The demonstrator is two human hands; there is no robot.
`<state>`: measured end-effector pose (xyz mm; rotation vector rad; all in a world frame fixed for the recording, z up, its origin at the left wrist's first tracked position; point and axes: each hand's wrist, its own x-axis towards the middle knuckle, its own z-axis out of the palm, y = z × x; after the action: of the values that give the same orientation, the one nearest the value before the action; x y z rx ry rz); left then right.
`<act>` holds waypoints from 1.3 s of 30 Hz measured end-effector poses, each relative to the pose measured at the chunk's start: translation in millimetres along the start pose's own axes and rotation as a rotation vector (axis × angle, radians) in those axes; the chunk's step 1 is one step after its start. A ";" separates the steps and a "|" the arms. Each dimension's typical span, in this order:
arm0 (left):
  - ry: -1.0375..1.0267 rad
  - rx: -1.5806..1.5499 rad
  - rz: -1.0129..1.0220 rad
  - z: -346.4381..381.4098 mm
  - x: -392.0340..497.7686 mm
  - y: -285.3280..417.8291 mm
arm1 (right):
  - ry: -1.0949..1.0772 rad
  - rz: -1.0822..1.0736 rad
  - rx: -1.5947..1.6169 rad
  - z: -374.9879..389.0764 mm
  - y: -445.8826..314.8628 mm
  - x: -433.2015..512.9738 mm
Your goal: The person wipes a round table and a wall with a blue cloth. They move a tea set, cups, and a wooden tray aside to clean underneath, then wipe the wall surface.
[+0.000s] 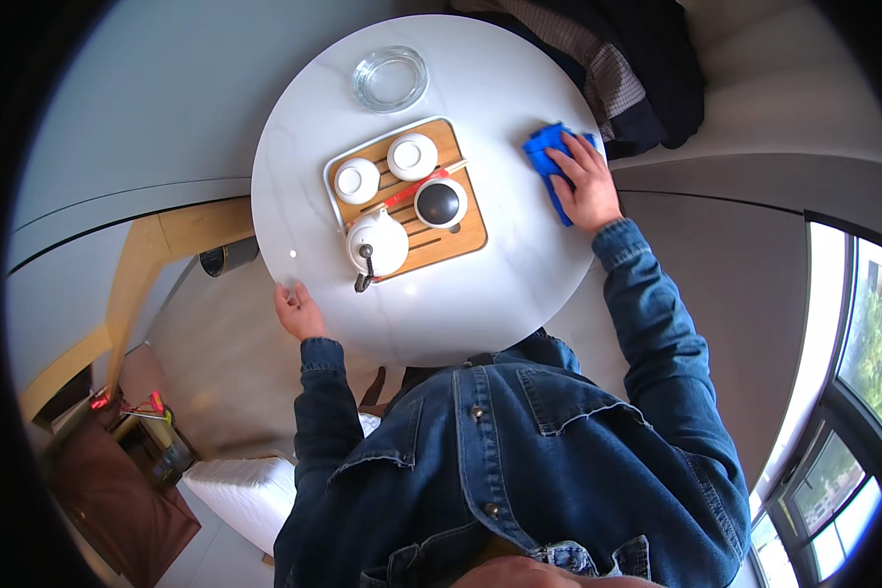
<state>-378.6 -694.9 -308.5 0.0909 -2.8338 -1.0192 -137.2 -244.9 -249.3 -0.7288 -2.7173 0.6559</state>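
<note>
On the right side of a round white marble-look table [338,323], my right hand [584,180] presses a crumpled blue cloth [540,151] flat near the rim. My left hand [299,310] is at the left front edge, fingers slightly curled, holding nothing. Between them lies a wooden tea tray [459,239] with slots and a pale rim. It carries a white teapot [382,242] with a dark handle, two upturned white cups [412,156] [357,181], and a white vessel with a round black top [439,203]. Chopsticks in a red wrapper [415,189] lie diagonally among them.
A clear glass ashtray [390,79] stands behind the tray. Dark clothing [654,66] lies on the seat beyond the table's far right edge. Left of the table are a wooden frame [143,250] and a black cylindrical object [228,257]; windows [871,331] are at right.
</note>
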 end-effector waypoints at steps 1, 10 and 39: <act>-0.006 -0.001 -0.017 0.4 5.8 -0.1 | 0.018 0.069 -0.022 -2.6 0.9 -14.1; -0.072 -0.099 -0.069 5.8 59.1 -21.0 | 0.061 0.168 -0.052 41.3 -93.9 -125.0; -1.052 -0.454 -0.269 -15.4 89.5 -32.8 | 0.252 0.393 -0.111 85.6 -159.6 -151.8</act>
<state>-464.6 -738.9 -308.7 -0.1700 -3.3560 -2.3002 -104.5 -478.5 -264.9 -1.2982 -2.4124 0.4540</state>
